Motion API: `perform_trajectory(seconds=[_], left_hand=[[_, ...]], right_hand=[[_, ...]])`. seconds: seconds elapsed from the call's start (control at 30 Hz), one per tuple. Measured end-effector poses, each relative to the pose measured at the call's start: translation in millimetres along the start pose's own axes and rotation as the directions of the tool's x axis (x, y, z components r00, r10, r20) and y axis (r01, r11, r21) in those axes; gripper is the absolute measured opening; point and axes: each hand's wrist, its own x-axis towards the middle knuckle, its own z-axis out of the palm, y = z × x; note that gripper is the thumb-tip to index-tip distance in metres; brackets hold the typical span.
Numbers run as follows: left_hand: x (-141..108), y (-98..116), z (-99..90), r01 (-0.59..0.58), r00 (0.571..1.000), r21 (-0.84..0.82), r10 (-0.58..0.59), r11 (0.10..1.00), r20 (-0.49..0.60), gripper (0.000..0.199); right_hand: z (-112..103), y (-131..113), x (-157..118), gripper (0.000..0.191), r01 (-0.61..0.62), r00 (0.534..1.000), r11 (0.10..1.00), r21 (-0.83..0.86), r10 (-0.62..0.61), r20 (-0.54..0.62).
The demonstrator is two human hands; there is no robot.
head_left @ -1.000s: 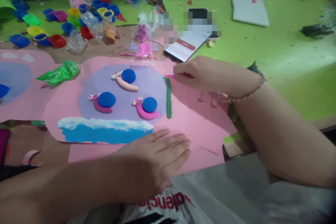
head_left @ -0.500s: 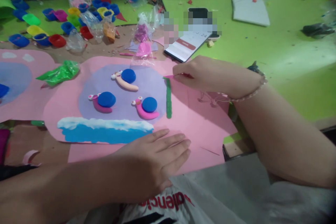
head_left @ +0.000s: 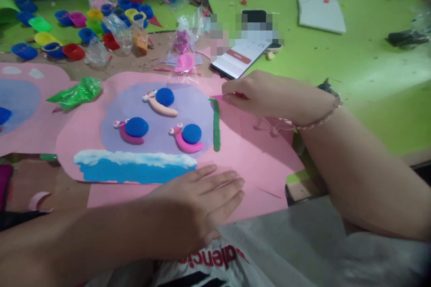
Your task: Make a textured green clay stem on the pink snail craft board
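Observation:
My left hand [head_left: 205, 195] lies flat with fingers stretched on the pink paper [head_left: 249, 166], just below the blue-and-white clay strip [head_left: 134, 168]. My right hand [head_left: 251, 92] is closed in a pinch around a pink pointed modelling tool [head_left: 218, 97], largely hidden by the fingers. The tool's tip is at the top end of an upright green clay strip [head_left: 217, 126]. Left of that strip, on a lilac oval [head_left: 161, 121], are three clay snails with blue shells: a peach snail [head_left: 161, 105], a magenta snail [head_left: 129, 133] and a pink snail [head_left: 186, 139].
A phone [head_left: 240, 56] with a lit screen lies beyond my right hand. Several colourful caps [head_left: 54, 50] and plastic-wrapped clay pieces [head_left: 183, 63] are at the back left. A green clay packet [head_left: 77, 93] rests on the paper. A white board [head_left: 319, 9] is at the back right.
Both hands stay nearly still, the right one with the tool tip at the green strip's top. A number on the phone screen has gone from 24 to 25.

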Motion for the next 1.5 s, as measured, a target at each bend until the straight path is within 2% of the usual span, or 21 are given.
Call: perform_trajectory(seconds=[0.53,0.7,0.9,1.07,1.5], left_hand=[[0.6,-0.2,-3.1,-0.006,0.999,-0.026,0.007,1.000,0.037,0.049],[0.5,1.4,-0.4,0.024,1.000,-0.048,-0.024,0.999,0.015,0.050],[0.7,-0.9,-2.9,-0.020,0.999,-0.028,0.021,0.999,0.031,0.050],[1.2,-0.4,-2.5,-0.001,1.000,-0.039,0.002,0.999,0.028,0.050],[1.2,-0.1,-3.3,0.006,1.000,-0.033,-0.005,0.999,0.024,0.051]], right_hand=[[-0.6,0.0,-0.1,0.030,0.002,1.000,1.000,0.006,-0.002,0.002],[0.1,0.5,0.2,0.029,0.007,1.000,1.000,0.000,-0.007,-0.016],[1.6,2.4,0.1,0.029,0.018,1.000,1.000,0.009,-0.018,-0.023],[0.5,1.7,0.4,0.028,0.010,1.000,1.000,0.012,-0.010,0.003],[2.4,4.0,-0.4,0.029,0.028,0.999,0.999,0.019,-0.027,-0.031]])
